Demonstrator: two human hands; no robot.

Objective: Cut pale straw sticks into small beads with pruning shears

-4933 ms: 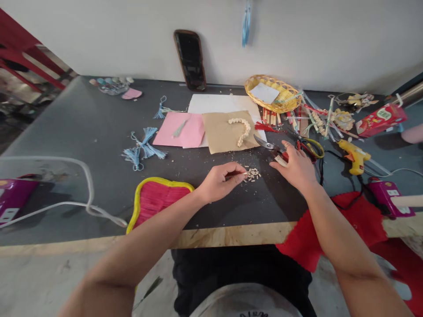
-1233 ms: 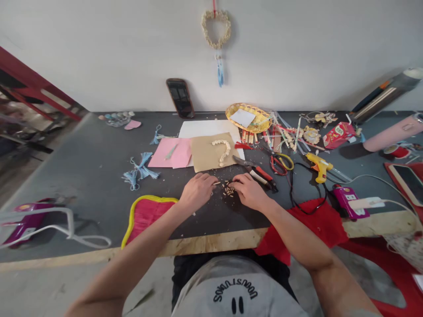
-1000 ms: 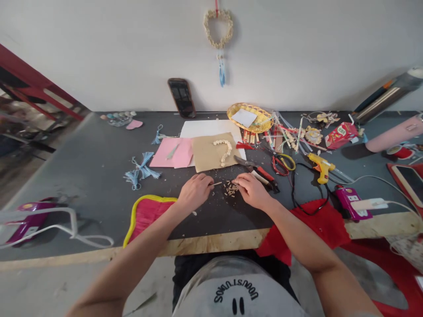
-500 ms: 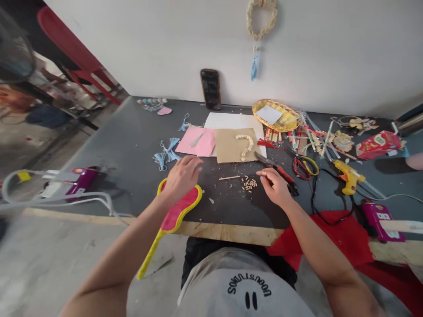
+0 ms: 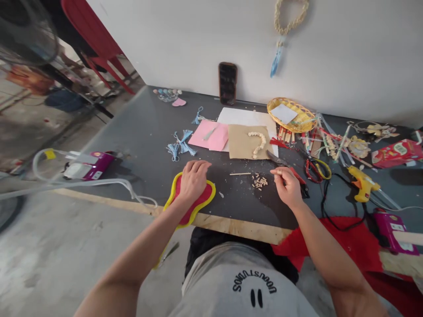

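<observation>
My left hand (image 5: 194,179) lies palm down on a red hand fan with a yellow rim (image 5: 207,197) at the table's near edge, its fingers stretched over the fan. My right hand (image 5: 288,188) rests on the dark table top with thumb and fingers pinched together; whether it holds anything is too small to tell. Between the hands lie a small pile of short wooden bits (image 5: 259,181) and a thin stick (image 5: 239,174). Red-handled cutters (image 5: 291,167) lie just beyond my right hand. A brown sheet (image 5: 243,143) carries a curved row of pale bits (image 5: 258,141).
Pink paper (image 5: 211,135), blue tassels (image 5: 181,147) and a phone (image 5: 228,83) against the wall lie further back. A yellow basket (image 5: 291,115), scissors (image 5: 317,169), a glue gun (image 5: 363,184) and craft clutter fill the right. Red cloth (image 5: 346,233) hangs off the front edge.
My left hand let go of the thin stick and moved left onto the fan. My right hand stayed by the pile of bits. The view swung to the left.
</observation>
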